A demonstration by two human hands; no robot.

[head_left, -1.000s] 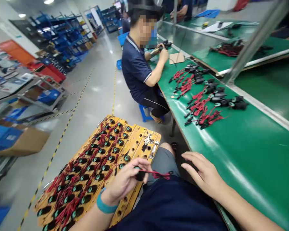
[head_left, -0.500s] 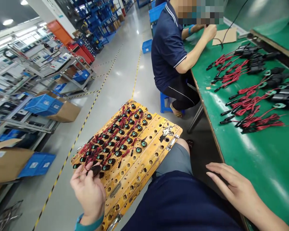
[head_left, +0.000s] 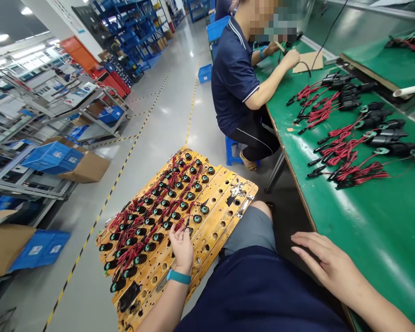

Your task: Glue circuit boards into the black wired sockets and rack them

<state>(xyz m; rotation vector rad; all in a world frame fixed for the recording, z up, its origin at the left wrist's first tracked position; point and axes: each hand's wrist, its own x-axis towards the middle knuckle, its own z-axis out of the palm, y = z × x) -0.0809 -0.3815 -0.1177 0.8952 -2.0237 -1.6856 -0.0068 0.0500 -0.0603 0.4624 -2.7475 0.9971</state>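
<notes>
My left hand [head_left: 182, 246] is closed over the yellow board [head_left: 214, 221], fingertips pinched at a black cylindrical part [head_left: 189, 230] with a red-and-black lead. The fingers partly hide this part, which is at one of the board's holes. Rows of similar black parts with green round tops [head_left: 174, 215] stand in the board, their bundled red and black wires [head_left: 134, 251] lying between them. Beside the green table's edge, my right hand [head_left: 327, 260] hangs open with fingers stretched out, holding nothing. The board rests by my lap, tilted in view.
On the green table [head_left: 366, 240] lie several black parts with bundled red wires [head_left: 342, 152]. A co-worker [head_left: 235, 78] sits on a blue stool [head_left: 232, 150] at its far side, hands raised over the table. Carts with blue bins [head_left: 57, 154] stand left.
My left hand has moved right across the board from its lower left side, carrying a black part to a hole near the middle. My right hand stays nearly still.
</notes>
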